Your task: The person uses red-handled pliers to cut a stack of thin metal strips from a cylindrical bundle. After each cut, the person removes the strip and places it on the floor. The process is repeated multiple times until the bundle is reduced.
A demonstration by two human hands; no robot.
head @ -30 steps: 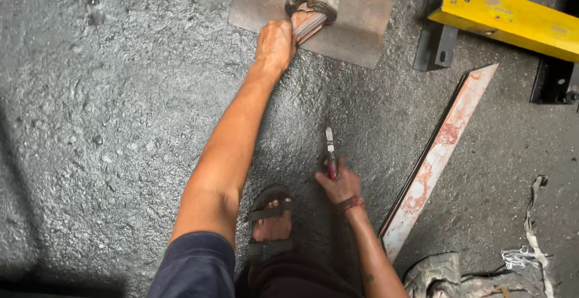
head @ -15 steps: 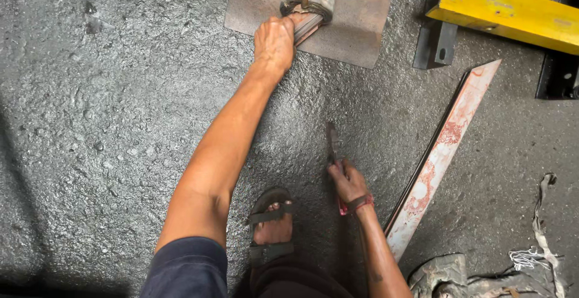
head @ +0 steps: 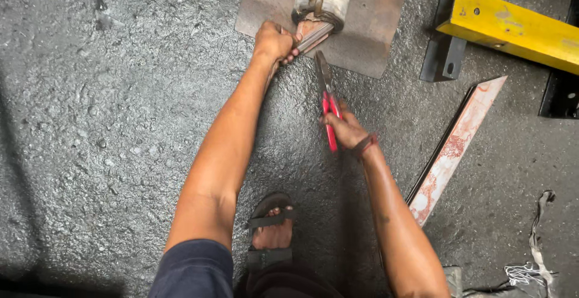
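— Where were the pliers [head: 326, 96]?
— Just below the wrapped coil [head: 322, 0] on its metal plate [head: 374, 27], bare floor left. Right hand [head: 345, 130] clenched the red handles.
— Left hand [head: 274, 40]?
— Fisted on the coil's strips [head: 313, 34].

Your left hand [head: 274, 40] grips the end of the wrapped bundle [head: 316, 30] lying on the metal plate [head: 368, 39], while your right hand [head: 345, 130] holds red-handled pliers [head: 325, 96] pointed toward it, above the rough floor [head: 108, 105].
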